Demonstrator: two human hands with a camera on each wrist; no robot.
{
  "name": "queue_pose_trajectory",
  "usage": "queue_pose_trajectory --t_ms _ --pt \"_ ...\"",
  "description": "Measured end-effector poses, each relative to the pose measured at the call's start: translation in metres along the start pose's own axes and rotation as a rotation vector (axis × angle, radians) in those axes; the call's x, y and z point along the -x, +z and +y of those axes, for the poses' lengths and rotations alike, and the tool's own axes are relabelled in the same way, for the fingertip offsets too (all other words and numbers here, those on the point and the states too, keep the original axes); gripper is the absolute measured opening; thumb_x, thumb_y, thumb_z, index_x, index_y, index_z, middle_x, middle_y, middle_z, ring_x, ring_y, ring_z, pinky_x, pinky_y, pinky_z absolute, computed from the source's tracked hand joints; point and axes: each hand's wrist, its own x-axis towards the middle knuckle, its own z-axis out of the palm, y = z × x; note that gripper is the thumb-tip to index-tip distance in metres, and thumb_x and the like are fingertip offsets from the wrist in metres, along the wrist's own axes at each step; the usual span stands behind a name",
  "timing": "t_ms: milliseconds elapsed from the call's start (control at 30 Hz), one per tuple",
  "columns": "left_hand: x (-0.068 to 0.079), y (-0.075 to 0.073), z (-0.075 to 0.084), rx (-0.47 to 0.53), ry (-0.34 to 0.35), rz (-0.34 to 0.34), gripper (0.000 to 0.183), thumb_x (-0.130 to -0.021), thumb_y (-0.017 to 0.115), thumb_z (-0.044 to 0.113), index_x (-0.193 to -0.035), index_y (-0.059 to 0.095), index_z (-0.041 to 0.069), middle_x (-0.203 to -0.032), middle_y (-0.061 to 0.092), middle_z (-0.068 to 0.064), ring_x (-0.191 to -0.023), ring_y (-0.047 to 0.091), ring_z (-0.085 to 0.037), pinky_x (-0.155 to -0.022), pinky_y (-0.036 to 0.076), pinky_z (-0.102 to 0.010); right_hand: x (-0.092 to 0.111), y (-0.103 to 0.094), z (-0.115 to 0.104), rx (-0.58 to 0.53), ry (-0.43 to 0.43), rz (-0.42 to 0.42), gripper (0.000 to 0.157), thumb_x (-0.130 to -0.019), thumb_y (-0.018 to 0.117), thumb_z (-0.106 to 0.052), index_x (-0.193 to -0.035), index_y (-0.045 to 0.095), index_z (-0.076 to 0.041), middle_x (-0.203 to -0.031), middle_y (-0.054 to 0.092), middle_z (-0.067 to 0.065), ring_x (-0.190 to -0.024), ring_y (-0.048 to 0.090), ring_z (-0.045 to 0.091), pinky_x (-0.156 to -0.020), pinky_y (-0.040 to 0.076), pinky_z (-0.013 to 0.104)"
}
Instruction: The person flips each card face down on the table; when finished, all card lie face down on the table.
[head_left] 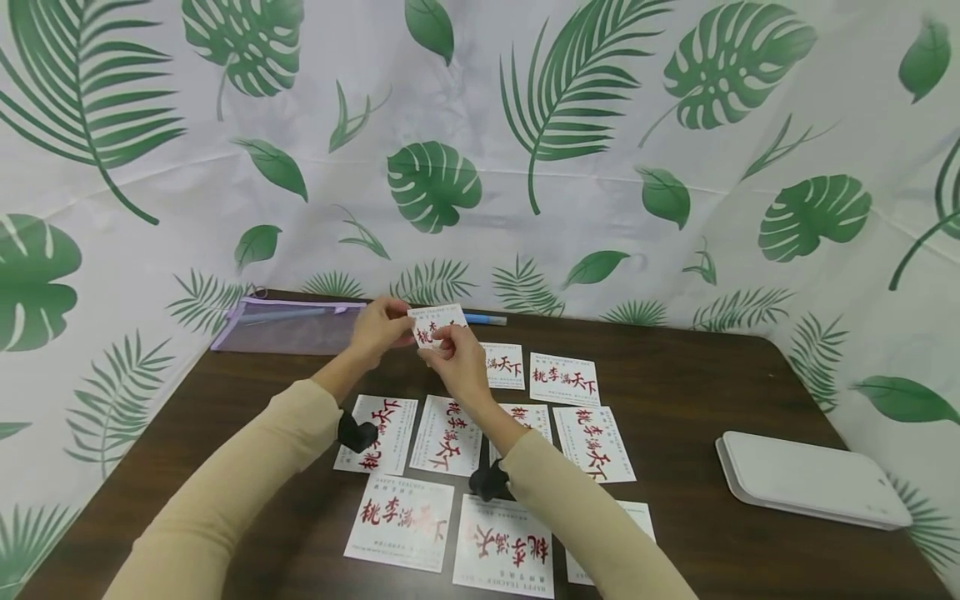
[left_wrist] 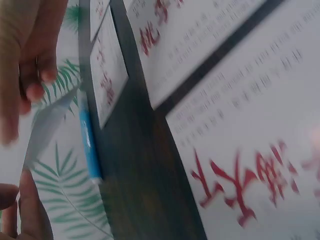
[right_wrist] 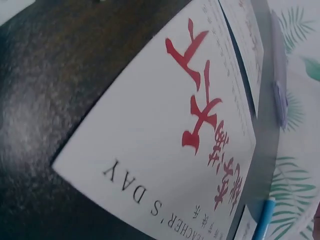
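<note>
The background is filled by a white curtain [head_left: 600, 200] printed with green leaves. Below it a dark brown table [head_left: 675, 367] is seen, crossed by two beige sleeves [head_left: 232, 475]. At the table's right side a flat white case [head_left: 813, 479] is laid. A sheer purple pouch [head_left: 307, 333] is set at the far left edge, against the curtain; something long and bluish can be made out through it.

On the table nine cards [head_left: 564, 379] are spread, printed in red and turned various ways: two at the far side, four across the middle, three at the near side. Several are partly covered by the right arm.

Above the table, between the pouch and the far cards, one more card, the raised card [head_left: 437, 316], is held up. Its left edge is pinched by the left hand [head_left: 378, 327], its lower right part by the right hand [head_left: 461, 360].

Behind it, a blue pen [head_left: 486, 319] is partly hidden. At each wrist a small black mount [head_left: 357, 434] is worn.
</note>
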Motion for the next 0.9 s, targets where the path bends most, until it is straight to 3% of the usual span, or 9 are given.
queue_pose_trajectory --t_ms 267,433,567,733,800,900 --pt "0.004 0.021 0.016 0.01 0.084 0.055 0.029 -0.085 0.053 0.002 -0.112 0.05 -0.008 -0.097 0.053 -0.009 -0.07 0.058 -0.012 -0.065 0.056 -0.023 0.001 -0.006 -0.001 0.122 -0.158 0.054 0.018 -0.08 0.071 -0.002 -0.095 0.062 -0.003 -0.081 0.057 0.008 -0.07 0.053 0.017 -0.062 0.045 0.025" --pt "0.005 0.025 0.018 -0.013 0.134 0.049 0.032 -0.09 0.06 0.012 -0.116 0.052 -0.006 -0.111 0.058 -0.018 -0.091 0.064 -0.025 -0.075 0.056 -0.03 -0.002 -0.012 0.001 0.125 -0.205 0.109 0.012 -0.084 0.066 0.0 -0.096 0.064 -0.001 -0.083 0.059 0.009 -0.072 0.055 0.019 -0.063 0.047 0.026" --pt "0.004 0.02 0.01 -0.025 0.116 0.077 0.041 -0.09 0.062 0.013 -0.125 0.05 -0.003 -0.121 0.056 -0.02 -0.108 0.059 -0.031 -0.079 0.055 -0.029 -0.004 -0.013 0.003 0.02 -0.076 0.172 0.012 -0.083 0.065 0.003 -0.095 0.064 0.002 -0.082 0.06 0.012 -0.072 0.058 0.021 -0.061 0.049 0.023" --pt "0.005 0.008 -0.013 -0.166 0.077 0.153 0.05 -0.087 0.065 0.01 -0.131 0.046 -0.003 -0.123 0.054 -0.021 -0.111 0.055 -0.033 -0.09 0.05 -0.036 -0.005 -0.012 0.006 -0.151 0.154 0.232 0.016 -0.083 0.064 0.004 -0.099 0.063 0.004 -0.08 0.06 0.013 -0.07 0.057 0.018 -0.06 0.046 0.016" --pt "0.007 0.003 -0.021 -0.185 0.054 0.146 0.052 -0.086 0.065 0.008 -0.133 0.045 -0.004 -0.124 0.054 -0.023 -0.112 0.055 -0.035 -0.094 0.048 -0.039 -0.005 -0.012 0.006 -0.208 0.234 0.244 0.017 -0.083 0.064 0.003 -0.1 0.062 0.004 -0.078 0.06 0.012 -0.066 0.055 0.013 -0.058 0.044 0.014" --pt "0.01 -0.001 -0.031 -0.162 0.005 0.112 0.051 -0.086 0.065 0.004 -0.132 0.046 -0.006 -0.122 0.055 -0.025 -0.106 0.058 -0.03 -0.088 0.052 -0.033 -0.004 -0.009 0.008 -0.327 0.34 0.24 0.018 -0.083 0.063 0.004 -0.101 0.062 0.004 -0.074 0.058 0.008 -0.059 0.051 0.006 -0.053 0.044 0.014"
